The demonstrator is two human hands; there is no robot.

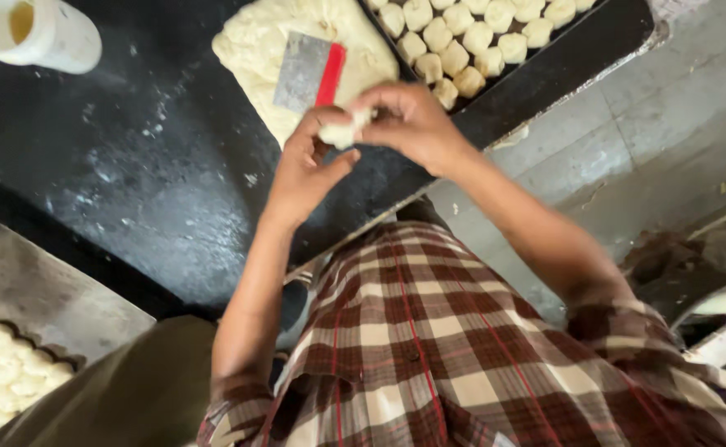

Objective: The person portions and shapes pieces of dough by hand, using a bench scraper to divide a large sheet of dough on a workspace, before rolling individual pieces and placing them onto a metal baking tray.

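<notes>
Both my hands meet over the black work surface (131, 165), sharing a small lump of pale dough (342, 132). My left hand (305, 170) cups it from below and my right hand (412, 124) pinches it from the right. Just beyond them lies a large flat slab of dough (251, 45) with a metal bench scraper (306, 73) with a red handle resting on it. A dark tray (619, 33) to the right of the slab holds several rows of small dough balls (462, 37).
A white cup (44, 33) with yellowish liquid stands at the far left of the floured surface. Another tray of dough pieces (3, 372) sits low on the left beside a grey board (40, 290). Concrete floor (627, 141) lies to the right.
</notes>
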